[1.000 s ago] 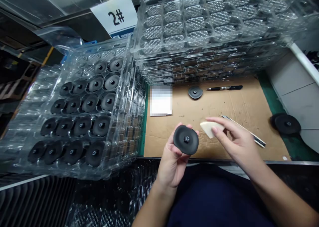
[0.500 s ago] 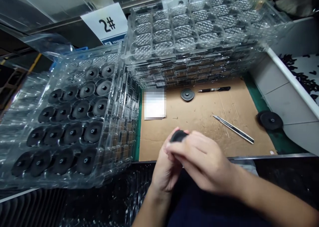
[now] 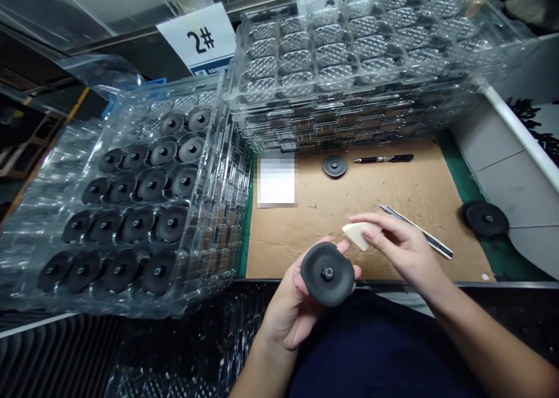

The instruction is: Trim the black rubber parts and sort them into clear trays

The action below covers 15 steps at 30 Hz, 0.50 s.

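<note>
My left hand [image 3: 288, 313] cradles a round black rubber-like disc [image 3: 327, 274] with its central hub facing up. My right hand [image 3: 404, 247] pinches a cream-coloured wedge [image 3: 357, 235] between thumb and fingers, a little to the right of the disc and not touching it. The wedge's material is hard to tell. On the cardboard sheet [image 3: 279, 241], a snap-off utility knife [image 3: 414, 229] lies just beyond my right hand. Farther back lie a smaller black disc [image 3: 335, 166] and a black pen [image 3: 383, 159].
A clear plastic tray [image 3: 209, 153] holds several rows of black discs on the left. A stack of clear trays [image 3: 349, 66] stands behind the cardboard. A black disc [image 3: 486, 219] sits on the green mat [image 3: 502, 258] at the right. A blurred white sheet [image 3: 276, 182] lies on the cardboard.
My right hand has drawn back rightward off the disc, uncovering it and showing the wedge. The disc now faces up in my left hand.
</note>
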### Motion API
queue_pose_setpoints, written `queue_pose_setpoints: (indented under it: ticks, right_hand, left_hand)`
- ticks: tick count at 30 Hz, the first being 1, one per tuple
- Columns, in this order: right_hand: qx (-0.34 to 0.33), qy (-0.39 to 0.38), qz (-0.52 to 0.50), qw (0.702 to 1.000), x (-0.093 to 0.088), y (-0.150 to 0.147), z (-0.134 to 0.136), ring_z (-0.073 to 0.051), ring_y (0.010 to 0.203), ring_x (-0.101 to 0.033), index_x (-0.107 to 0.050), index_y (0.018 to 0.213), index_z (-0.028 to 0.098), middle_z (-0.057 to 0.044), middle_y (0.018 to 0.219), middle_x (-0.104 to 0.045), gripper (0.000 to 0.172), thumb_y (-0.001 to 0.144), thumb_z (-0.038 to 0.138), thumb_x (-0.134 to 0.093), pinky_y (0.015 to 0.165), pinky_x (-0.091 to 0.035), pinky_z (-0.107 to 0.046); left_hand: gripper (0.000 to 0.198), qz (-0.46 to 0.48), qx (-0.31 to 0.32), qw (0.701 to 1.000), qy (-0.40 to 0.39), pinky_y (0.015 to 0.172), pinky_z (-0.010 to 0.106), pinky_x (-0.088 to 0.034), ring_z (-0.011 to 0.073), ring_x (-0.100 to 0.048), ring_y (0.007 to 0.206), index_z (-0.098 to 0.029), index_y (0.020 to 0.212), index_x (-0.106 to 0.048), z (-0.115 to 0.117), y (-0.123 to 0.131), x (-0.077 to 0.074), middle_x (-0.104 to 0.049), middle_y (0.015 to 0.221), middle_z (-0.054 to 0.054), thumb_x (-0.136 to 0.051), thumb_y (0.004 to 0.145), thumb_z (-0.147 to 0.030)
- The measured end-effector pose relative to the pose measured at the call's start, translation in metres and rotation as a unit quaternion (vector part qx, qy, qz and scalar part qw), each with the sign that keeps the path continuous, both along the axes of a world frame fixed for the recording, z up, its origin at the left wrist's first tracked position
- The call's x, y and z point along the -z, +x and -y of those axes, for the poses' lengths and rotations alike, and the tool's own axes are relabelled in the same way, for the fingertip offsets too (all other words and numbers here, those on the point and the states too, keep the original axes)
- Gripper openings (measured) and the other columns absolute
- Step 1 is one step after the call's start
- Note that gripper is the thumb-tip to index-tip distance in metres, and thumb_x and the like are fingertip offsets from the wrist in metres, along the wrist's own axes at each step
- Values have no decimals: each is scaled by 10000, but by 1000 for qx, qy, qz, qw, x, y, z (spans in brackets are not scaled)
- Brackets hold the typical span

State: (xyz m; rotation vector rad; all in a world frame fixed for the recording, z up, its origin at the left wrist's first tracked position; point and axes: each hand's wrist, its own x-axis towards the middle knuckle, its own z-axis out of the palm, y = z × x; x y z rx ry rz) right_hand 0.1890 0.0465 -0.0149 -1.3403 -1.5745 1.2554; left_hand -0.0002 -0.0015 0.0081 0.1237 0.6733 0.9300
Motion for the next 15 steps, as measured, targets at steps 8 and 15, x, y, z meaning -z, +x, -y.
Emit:
queue_pose_setpoints:
  ticks: [8,15]
  right_hand:
    - [36,-141,15,989,30,20,35,-200,899,-633,-658,1045,213,-50,1024,-686,289,878,395,-507,742,-506,-315]
    - [-56,242,69,966,-42,-3,16,-144,881,-593,-578,1171,258,-9,1072,-661,312,890,145,-504,770,-413,-296]
  left_hand:
    - [606,16,14,1000,-10,887,357,-509,299,-621,1044,-216,1199,-575,-1,4,3,-621,1205,107,-732,655,-433]
    - [453,-19,2,999,29,891,238,-474,182,-630,982,-169,1053,-662,-1,13,1,-676,1077,58,-738,675,-406]
